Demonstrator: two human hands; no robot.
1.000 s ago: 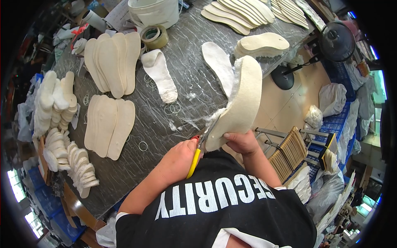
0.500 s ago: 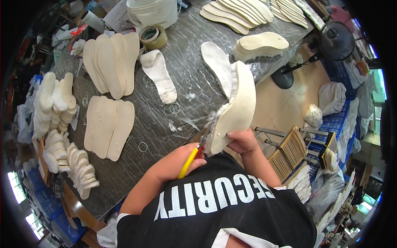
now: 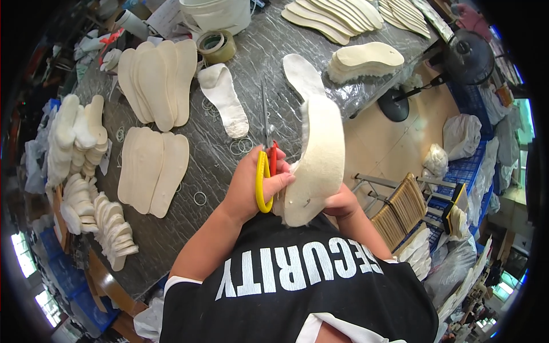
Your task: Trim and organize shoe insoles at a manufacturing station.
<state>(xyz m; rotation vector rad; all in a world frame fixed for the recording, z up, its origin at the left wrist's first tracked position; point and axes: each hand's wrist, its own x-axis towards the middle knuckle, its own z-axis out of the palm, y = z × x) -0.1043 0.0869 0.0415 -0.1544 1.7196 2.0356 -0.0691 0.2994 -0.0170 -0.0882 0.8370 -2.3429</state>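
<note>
My left hand (image 3: 245,182) is closed on a pair of scissors (image 3: 266,123) with one yellow and one red handle loop; their blades point away from me over the table. The thumb of this hand touches the fuzzy left edge of a cream insole (image 3: 321,151). My right hand (image 3: 341,201) grips that insole from its right side near the lower end, most of its fingers hidden behind it. The insole is held up before my body, its far end partly covering a white insole (image 3: 303,76) on the table.
Around lie fanned insoles (image 3: 157,83), a second group of insoles (image 3: 151,171), a single fleecy insole (image 3: 227,103), tape rolls (image 3: 220,48), rubber bands (image 3: 200,198) and a white bucket (image 3: 220,14). Past the table's right edge stand a black fan (image 3: 466,57) and a wicker-seat chair (image 3: 400,203).
The scissors have come away from the insole's edge and now point up the table. The left hand has moved up and right, and the insole has turned more upright and shifted toward me.
</note>
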